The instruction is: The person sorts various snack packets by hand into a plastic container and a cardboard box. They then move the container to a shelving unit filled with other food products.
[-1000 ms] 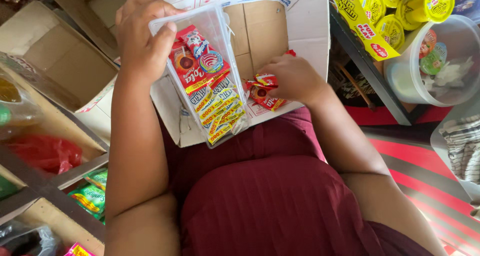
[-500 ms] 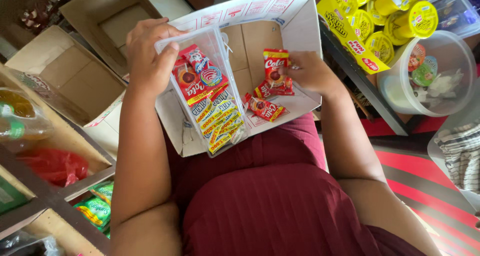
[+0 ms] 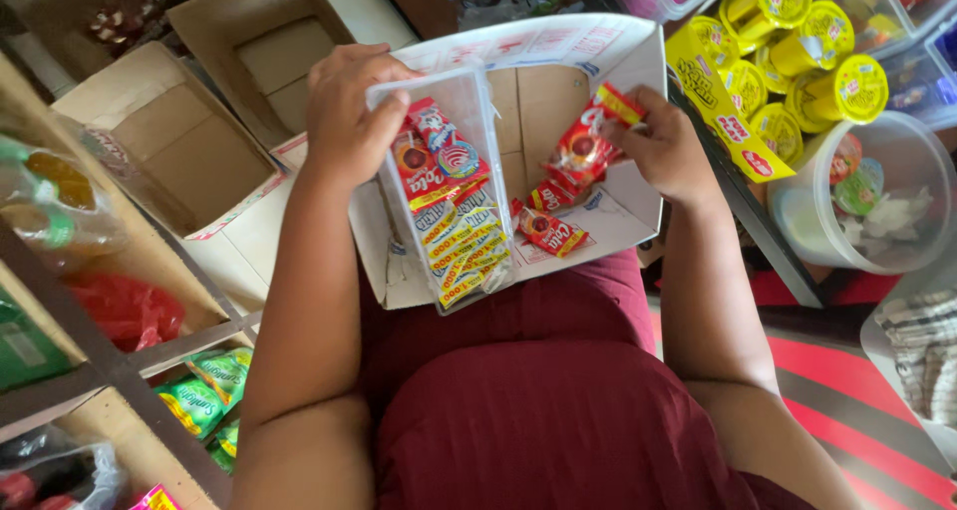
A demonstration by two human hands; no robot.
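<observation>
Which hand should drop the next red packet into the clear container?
Probably the right hand: it already pinches a red packet just beside the clear container, and more lie under it in the cardboard box. The left hand is busy gripping the container's top end.

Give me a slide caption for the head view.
Left hand holds clear plastic sachet-filled tray; right hand lifts red snack sachets.

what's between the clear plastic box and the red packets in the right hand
In the head view, bare brown floor of the open cardboard box separates the clear plastic box from the red packets held in the right hand.
</observation>
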